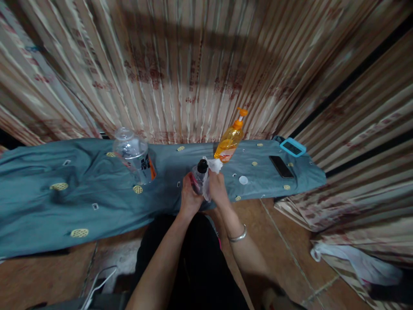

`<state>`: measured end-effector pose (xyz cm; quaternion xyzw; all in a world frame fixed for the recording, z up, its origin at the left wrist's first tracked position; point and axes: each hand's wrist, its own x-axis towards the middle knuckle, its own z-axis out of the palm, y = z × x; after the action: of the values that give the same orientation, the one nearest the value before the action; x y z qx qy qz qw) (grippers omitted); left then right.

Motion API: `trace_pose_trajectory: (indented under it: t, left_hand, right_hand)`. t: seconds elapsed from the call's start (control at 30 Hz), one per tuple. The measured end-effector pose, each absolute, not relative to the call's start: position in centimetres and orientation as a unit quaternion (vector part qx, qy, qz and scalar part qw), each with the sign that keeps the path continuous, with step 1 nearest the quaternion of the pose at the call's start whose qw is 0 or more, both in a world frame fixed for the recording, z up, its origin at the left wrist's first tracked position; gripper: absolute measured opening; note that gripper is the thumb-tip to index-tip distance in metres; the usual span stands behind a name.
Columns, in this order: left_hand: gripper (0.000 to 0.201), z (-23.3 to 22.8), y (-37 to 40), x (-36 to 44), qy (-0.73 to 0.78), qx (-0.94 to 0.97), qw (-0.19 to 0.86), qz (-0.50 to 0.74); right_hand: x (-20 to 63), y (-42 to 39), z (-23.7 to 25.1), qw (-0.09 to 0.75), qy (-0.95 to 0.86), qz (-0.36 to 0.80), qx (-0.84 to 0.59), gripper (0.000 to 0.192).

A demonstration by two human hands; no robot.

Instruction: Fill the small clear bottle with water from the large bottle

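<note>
The left hand (189,199) wraps the small bottle (197,177) at the worktop's (97,189) near edge; the right hand (217,188) pinches a tissue (213,165) against it. To wipe well, keep the left grip firm and rub downward from the cap (202,165).
</note>
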<state>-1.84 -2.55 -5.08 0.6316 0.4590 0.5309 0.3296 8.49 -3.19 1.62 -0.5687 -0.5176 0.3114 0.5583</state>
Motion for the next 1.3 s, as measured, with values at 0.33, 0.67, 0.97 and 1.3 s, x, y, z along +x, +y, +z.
trace_pose_trajectory:
  t: [0.33, 0.67, 0.97, 1.3]
  left_hand:
    - [0.075, -5.1, -2.2, -0.6, 0.404, 0.679, 0.256, 0.557]
    - [0.075, -4.8, -2.8, -1.6, 0.393, 0.613, 0.456, 0.512]
    - [0.063, -3.7, -2.9, -0.7, 0.454, 0.636, 0.359, 0.510]
    - [0.062, -4.3, -3.2, -0.4, 0.464, 0.638, 0.360, 0.498]
  right_hand:
    - [8.8, -5.1, 2.9, 0.531, -0.601, 0.174, -0.571, 0.035]
    - [12.3, -4.6, 3.5, 0.453, -0.625, 0.205, -0.602, 0.031]
    - [10.2, -3.3, 4.4, 0.406, -0.558, 0.143, -0.710, 0.031]
    - [9.8, -4.2, 1.3, 0.498, -0.527, 0.120, -0.678, 0.034]
